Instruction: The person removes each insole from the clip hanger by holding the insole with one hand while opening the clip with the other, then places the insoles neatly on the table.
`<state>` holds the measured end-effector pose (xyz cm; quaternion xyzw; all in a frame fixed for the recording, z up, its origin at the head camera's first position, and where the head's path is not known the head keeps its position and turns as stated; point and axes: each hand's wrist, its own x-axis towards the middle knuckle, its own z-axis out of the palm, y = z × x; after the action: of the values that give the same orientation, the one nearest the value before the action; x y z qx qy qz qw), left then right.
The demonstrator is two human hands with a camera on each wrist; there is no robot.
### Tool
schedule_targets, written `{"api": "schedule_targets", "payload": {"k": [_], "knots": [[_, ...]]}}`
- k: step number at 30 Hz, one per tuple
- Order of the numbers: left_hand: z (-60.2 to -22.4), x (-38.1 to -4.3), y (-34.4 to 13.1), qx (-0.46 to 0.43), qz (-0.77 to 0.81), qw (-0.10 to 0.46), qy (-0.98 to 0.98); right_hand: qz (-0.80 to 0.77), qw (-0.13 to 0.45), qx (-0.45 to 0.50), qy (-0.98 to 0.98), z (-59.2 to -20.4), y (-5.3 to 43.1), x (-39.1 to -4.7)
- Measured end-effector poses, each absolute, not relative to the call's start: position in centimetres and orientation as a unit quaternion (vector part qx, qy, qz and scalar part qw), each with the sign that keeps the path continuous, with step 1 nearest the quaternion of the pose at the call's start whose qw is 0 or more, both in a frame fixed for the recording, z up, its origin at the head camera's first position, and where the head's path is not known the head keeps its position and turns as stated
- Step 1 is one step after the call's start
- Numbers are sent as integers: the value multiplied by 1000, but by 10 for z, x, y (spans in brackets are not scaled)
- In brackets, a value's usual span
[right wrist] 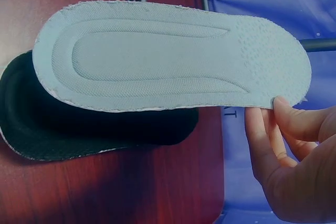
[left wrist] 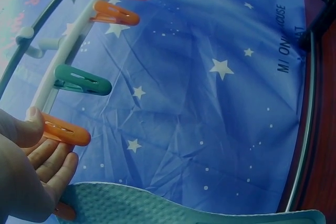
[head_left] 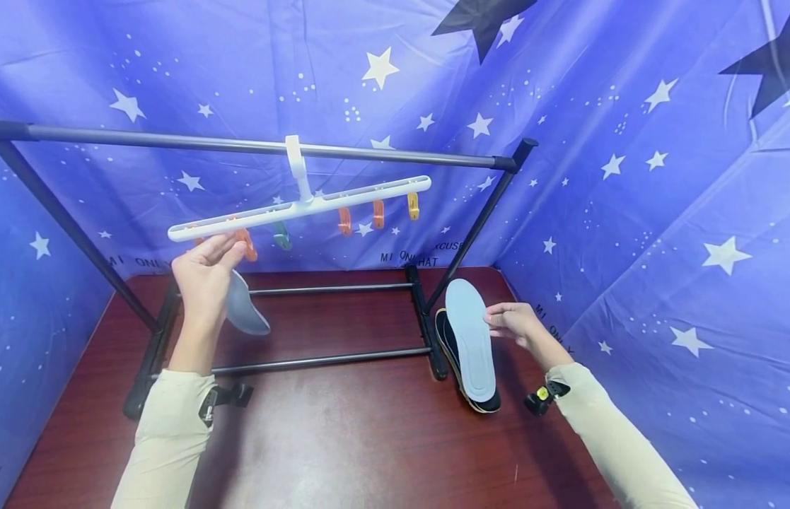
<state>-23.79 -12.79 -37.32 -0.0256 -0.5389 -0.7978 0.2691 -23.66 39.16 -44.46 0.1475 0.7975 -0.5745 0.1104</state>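
My left hand [head_left: 206, 272] pinches an orange clothespin [head_left: 247, 244] under the white clip hanger [head_left: 242, 218]. A grey insole [head_left: 245, 307] hangs below that hand. In the left wrist view, the insole's [left wrist: 121, 203] top edge meets another orange clothespin [left wrist: 65, 211], partly hidden by my fingers. My right hand [head_left: 512, 324] pinches the edge of a second, light grey insole [head_left: 469, 339] between thumb and fingers. The right wrist view shows the grip near one rounded end of this insole [right wrist: 157, 56]. Black insoles [right wrist: 94, 135] lie on the table behind it.
The hanger hooks over the bar of a black metal rack [head_left: 204, 139]. A green clothespin [head_left: 281, 235], two more orange clothespins [head_left: 378, 213] and a yellow one [head_left: 414, 206] hang along it. Star-printed blue cloth [head_left: 344, 85] encloses the dark red table [head_left: 318, 431].
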Motion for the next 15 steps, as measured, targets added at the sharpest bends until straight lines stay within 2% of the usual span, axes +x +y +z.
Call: {"api": "schedule_targets", "payload": {"k": [15], "knots": [[-374,-238,-128,-23,-798,266,-540,-546,136,138,815,-453,396,-235]]}}
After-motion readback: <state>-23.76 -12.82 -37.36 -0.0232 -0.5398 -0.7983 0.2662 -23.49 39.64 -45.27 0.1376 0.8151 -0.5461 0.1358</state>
